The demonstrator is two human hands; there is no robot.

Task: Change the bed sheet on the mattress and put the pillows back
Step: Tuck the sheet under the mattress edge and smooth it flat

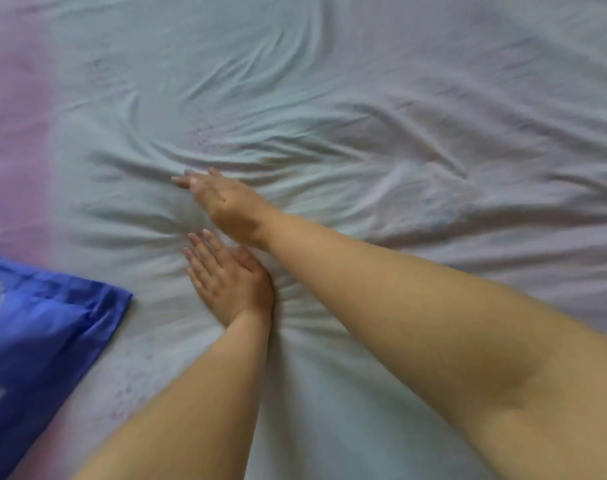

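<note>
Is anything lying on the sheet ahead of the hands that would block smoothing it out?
Nothing visible does. Both the left hand and right hand lie flat on the wrinkled bed sheet; the blue pillow sits off to the left.

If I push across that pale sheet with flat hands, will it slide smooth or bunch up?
The sheet probably bunches: it is limp, and wrinkles already fan out from the left hand and right hand, both lying flat on it. It looks thin, so it likely drags along with the palms.
</note>
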